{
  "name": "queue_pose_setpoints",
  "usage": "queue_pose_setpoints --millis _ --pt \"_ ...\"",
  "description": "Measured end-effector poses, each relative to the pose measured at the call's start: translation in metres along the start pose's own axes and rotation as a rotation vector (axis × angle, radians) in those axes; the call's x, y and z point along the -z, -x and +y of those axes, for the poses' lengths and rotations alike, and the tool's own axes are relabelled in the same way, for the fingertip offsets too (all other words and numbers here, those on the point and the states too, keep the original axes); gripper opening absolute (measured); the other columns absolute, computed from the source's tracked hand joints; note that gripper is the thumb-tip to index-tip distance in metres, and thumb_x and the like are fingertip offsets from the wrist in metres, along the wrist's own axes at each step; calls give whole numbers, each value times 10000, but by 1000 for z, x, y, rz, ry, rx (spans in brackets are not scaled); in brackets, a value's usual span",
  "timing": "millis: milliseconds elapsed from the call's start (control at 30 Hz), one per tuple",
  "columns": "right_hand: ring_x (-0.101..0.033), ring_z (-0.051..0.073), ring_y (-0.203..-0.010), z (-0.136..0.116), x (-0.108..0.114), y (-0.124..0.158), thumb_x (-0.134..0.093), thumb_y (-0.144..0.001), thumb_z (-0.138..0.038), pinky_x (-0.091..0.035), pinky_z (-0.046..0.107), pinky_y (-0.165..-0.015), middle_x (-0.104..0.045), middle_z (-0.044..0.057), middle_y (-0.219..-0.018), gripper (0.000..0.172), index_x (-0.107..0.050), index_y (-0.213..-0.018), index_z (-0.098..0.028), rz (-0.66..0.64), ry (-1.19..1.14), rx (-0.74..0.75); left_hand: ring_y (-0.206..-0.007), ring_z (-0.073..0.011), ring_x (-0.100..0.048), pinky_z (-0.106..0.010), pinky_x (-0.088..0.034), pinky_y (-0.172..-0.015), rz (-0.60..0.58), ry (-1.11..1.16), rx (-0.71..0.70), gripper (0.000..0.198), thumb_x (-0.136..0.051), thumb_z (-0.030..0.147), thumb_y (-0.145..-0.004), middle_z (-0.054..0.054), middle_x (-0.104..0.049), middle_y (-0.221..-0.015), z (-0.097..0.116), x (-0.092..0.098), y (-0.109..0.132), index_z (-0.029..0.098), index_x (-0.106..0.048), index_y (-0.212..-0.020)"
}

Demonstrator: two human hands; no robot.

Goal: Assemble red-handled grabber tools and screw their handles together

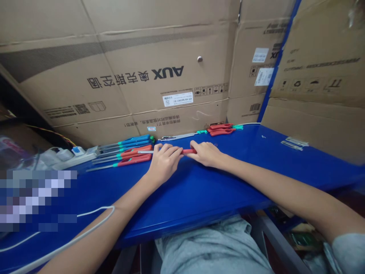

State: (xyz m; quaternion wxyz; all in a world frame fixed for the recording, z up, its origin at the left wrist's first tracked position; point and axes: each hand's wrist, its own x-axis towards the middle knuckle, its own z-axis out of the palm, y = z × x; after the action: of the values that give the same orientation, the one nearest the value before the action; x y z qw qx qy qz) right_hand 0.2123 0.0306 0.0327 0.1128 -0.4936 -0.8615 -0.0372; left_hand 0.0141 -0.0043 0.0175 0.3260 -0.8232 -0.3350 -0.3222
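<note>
Both hands are closed on one long-nosed lighter (pixel 188 151) with a red handle and a thin metal barrel, held level above the blue table. My left hand (pixel 165 161) is wrapped over its middle, with the barrel sticking out to the left. My right hand (pixel 207 153) grips the handle's right end. The fingers hide most of the handle. Left of my left hand lie several similar lighters, red-handled ones (pixel 134 160) in front and blue-handled ones (pixel 138 140) behind, with barrels pointing left. Red handle pieces (pixel 221 130) with green parts lie beyond my right hand.
Thin metal rods (pixel 178 136) lie along the back of the blue table (pixel 199 190). Cardboard panels (pixel 142 95) stand behind and on the right. Clear strips (pixel 295 144) lie at right. A power strip (pixel 74 160) with plugs sits left; a white cable (pixel 94 232) crosses near my left forearm.
</note>
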Motion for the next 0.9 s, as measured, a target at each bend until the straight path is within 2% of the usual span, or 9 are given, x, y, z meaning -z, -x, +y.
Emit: queue_pose_setpoints --millis 133,267,367,467,633,767,900 --pt "-680 265 -851 -2 0 3 -437 -973 -493 -382 278 -660 -712 105 -933 339 -554 -1027 -180 11 -73 156 -830 -227 -651 -428 -385 -805 -69 50 -13 161 -532 234 -951 -73 -754 -960 -4 2 3 169 -668 -1007" --pt "-641 201 -795 5 -9 1 -474 -980 -393 -386 263 -677 -687 84 -875 270 -585 -898 -161 47 -192 336 -805 -225 -666 -408 -399 -788 -189 71 -13 210 -491 256 -971 -95 -750 -933 -3 -1 6 153 -659 -1043" --pt "-616 186 -799 9 -17 -1 -485 -975 -308 -418 271 -723 -669 86 -867 223 -621 -909 -144 92 -261 460 -721 -210 -664 -368 -406 -720 -266 73 15 211 -477 241 -974 -78 -742 -812 -2 -5 9 155 -665 -930" --pt "-607 190 -830 9 -19 -1 -497 -957 -266 -452 288 -758 -665 99 -906 202 -651 -952 -136 134 -307 516 -679 -192 -658 -330 -393 -651 -307 99 71 218 -491 219 -961 -47 -726 -736 -3 -7 12 180 -651 -818" --pt "-613 203 -908 6 -20 2 -458 -965 -241 -472 317 -840 -693 115 -946 248 -679 -952 -129 197 -330 582 -618 -161 -644 -306 -385 -620 -273 137 72 274 -489 219 -952 -19 -713 -680 -6 -6 15 193 -635 -721" --pt "-629 202 -863 5 -23 3 -437 -968 -238 -465 317 -802 -707 115 -911 296 -707 -910 -132 243 -278 549 -569 -153 -628 -318 -384 -621 -213 119 12 332 -462 243 -965 -24 -695 -624 -5 -5 16 184 -627 -683" --pt "-642 200 -857 6 -26 1 -443 -976 -266 -428 340 -832 -719 98 -897 297 -713 -933 -150 247 -249 536 -570 -152 -622 -324 -386 -632 -212 129 23 334 -463 237 -961 -29 -690 -623 -5 -7 16 186 -632 -677"
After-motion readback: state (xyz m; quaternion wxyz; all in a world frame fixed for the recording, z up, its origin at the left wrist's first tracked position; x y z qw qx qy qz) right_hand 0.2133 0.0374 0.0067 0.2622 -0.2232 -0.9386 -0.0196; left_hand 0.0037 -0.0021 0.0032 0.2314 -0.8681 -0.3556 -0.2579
